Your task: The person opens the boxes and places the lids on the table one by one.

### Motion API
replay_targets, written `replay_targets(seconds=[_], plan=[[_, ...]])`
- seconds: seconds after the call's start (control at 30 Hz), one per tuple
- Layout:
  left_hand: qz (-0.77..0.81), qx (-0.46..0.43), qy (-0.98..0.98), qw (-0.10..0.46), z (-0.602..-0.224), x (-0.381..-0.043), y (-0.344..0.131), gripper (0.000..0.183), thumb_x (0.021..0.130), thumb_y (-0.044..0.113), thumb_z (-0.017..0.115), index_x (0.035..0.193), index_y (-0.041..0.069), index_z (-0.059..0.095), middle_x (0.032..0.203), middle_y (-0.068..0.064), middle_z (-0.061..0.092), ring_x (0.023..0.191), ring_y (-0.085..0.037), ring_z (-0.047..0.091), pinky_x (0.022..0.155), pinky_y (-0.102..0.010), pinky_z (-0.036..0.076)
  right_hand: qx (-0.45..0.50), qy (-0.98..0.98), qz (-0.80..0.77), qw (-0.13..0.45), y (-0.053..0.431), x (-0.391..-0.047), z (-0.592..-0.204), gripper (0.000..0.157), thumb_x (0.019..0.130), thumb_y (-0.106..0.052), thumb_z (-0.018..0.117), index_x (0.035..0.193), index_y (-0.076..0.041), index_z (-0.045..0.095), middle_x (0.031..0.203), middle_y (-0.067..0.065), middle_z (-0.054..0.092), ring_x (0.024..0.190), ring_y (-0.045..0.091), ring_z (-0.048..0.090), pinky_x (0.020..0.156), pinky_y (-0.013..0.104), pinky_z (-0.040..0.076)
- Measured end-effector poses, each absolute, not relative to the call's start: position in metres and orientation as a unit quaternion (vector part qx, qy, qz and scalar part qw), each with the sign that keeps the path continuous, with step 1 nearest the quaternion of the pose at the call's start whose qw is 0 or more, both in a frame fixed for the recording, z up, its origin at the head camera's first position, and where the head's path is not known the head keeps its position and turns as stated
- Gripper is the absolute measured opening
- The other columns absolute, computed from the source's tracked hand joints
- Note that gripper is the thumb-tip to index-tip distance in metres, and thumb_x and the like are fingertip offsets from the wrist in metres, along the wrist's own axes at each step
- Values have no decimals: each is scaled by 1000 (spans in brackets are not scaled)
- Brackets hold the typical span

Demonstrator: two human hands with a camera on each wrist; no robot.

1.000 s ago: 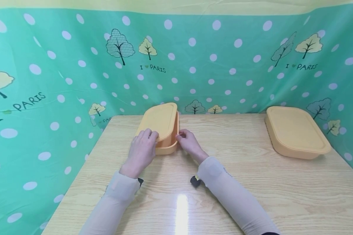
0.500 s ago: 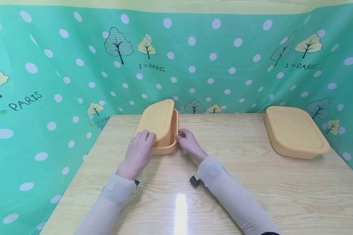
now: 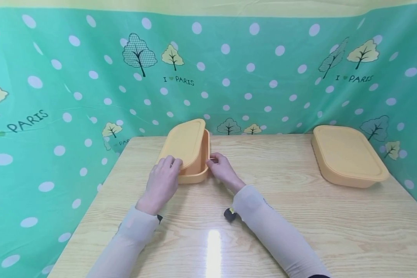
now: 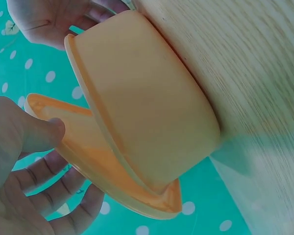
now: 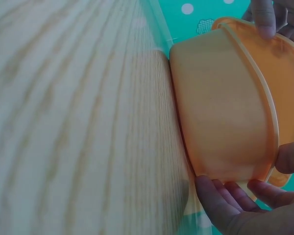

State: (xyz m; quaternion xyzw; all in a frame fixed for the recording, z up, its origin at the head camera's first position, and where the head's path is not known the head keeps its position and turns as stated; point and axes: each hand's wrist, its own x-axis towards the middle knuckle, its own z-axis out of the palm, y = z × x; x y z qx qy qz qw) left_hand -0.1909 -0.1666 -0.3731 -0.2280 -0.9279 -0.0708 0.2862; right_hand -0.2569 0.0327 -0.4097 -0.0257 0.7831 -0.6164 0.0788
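A pale orange lidded box (image 3: 193,178) stands at the back left of the table. Its lid (image 3: 182,141) is tilted up on the right, leaving a gap that shows the inner wall. My left hand (image 3: 162,180) pinches the lid's near edge; in the left wrist view the thumb (image 4: 44,133) is on its underside, fingers on the top. My right hand (image 3: 225,172) grips the box's right side; the right wrist view has its thumb (image 5: 290,157) at the rim and fingers (image 5: 213,198) against the wall. What the box holds, if anything, is hidden.
A second box of the same colour, with its lid on (image 3: 349,154), sits at the table's back right. Behind the wood-grain table (image 3: 281,216) hangs a green dotted curtain (image 3: 250,85). A small dark object (image 3: 230,215) shows beside my right cuff.
My left hand has shifted slightly left with the lid, and the gap along the box's right side has widened. My right hand has stayed at the box's side.
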Motion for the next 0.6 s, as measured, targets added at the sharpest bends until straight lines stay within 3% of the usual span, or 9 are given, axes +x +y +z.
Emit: replay_targets(seconds=[0.6], plan=[[-82, -212, -933, 281, -374, -190, -171, 31, 79, 1, 73, 103, 10, 56, 87, -5, 49, 70, -26, 49, 51, -36, 43, -27, 778, -622, 83, 33, -256, -409, 38, 98, -17, 51, 131, 0, 49, 114, 15, 59, 101, 25, 60, 88, 37, 51]])
